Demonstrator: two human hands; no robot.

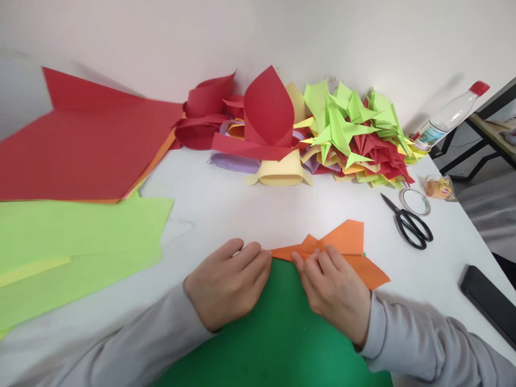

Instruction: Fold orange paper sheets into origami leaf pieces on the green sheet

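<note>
An orange folded paper [342,239], creased into a long narrow point on the left and wider flaps on the right, lies over the far edge of a green sheet [282,333]. My left hand [231,279] pinches the narrow tip, its fingers curled together. Over the middle of the folded paper, my right hand [332,282] presses with bent fingers, thumb and fingertips on the near fold. The part of the paper under my right palm is hidden.
Red sheets [88,150] and light green sheets [80,231] lie at left. Rolled paper shapes [268,107] and folded green pieces [338,123] line the wall. Scissors [411,223], a tape roll [415,202], a wrapped snack [439,187], a bottle [447,115] and a black case [489,303] are at right.
</note>
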